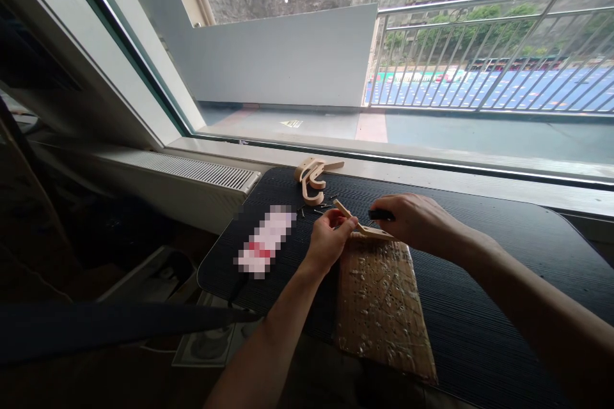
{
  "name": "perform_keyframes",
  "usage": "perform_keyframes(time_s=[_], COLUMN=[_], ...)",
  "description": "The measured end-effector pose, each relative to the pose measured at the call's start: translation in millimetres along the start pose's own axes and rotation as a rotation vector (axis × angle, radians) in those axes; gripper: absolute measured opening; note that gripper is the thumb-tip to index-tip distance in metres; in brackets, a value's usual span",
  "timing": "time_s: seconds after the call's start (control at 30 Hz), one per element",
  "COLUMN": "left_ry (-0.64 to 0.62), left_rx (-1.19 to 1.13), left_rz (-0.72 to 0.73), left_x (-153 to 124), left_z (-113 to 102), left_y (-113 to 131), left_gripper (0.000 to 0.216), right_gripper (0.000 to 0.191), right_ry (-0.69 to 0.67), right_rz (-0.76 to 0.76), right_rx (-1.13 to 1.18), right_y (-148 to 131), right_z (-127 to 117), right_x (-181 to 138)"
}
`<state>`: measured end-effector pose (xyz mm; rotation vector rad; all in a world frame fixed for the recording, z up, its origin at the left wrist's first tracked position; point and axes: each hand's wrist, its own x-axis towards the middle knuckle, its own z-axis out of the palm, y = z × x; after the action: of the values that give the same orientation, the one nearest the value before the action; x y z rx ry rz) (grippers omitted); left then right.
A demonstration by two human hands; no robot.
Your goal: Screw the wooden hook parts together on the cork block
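Observation:
My left hand (pixel 329 239) pinches a pale wooden hook (pixel 371 232) between thumb and fingers, near the far edge of a cardboard piece. My right hand (pixel 417 220) is closed around a small tool with a black handle (pixel 381 215), held just above the hook's right end; the tool's tip is hidden. The brown cardboard (pixel 384 307), pitted with holes and covered with shiny tape, lies under the hook. Beyond my left hand, several more wooden hooks (pixel 314 195) lie in a pile. Small dark screws (pixel 323 207) are scattered beside them.
A black table (pixel 503 230) carries all this, pushed against a window sill (pixel 432 169). A blurred-out pink and white item (pixel 268 239) lies on its left part. A slatted white radiator cover (pixel 211 169) stands left of the table. Outside the window runs a metal railing (pixel 480 64).

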<state>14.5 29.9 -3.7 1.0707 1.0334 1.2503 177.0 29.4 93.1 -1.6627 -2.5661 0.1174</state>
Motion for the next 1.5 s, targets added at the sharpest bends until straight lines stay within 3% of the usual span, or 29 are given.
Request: perform_keyframes(time_s=[0.13,0.4,0.67,0.83,1.03,1.23,1.5], left_ry=[-0.044,-0.019,-0.159,-0.137,-0.045,0.031,0.013], left_rx=[0.012,-0.004,-0.146,-0.147,-0.025,-0.029,-0.038], left_rz=[0.039,-0.019,0.044,0.077,0.127,0.049,-0.05], left_x=[0,-3,-28,-35,-23,-5,-4], left_z=[-1,-1,-5,-1,11,18,14], left_y=[1,11,20,23,31,24,25], left_gripper=[0.022,0.023,0.029,0.031,0.024,0.034,0.029], right_gripper=[0.021,0.018,0.014,0.016,0.02,0.03,0.019], right_ry=[-0.009,-0.047,-0.01,0.035,0.078,0.03,-0.047], right_rz=[-0.009,-0.031,-0.06,-0.12,-0.169,-0.106,-0.097], right_rx=[0.006,-0.014,0.017,-0.014,-0.037,0.052,0.169], right_y=[0,-3,-10,-13,-16,-5,-3], right_z=[-2,2,-8,-7,-4,-4,0], right_x=[2,2,-13,-21,-17,-6,-10])
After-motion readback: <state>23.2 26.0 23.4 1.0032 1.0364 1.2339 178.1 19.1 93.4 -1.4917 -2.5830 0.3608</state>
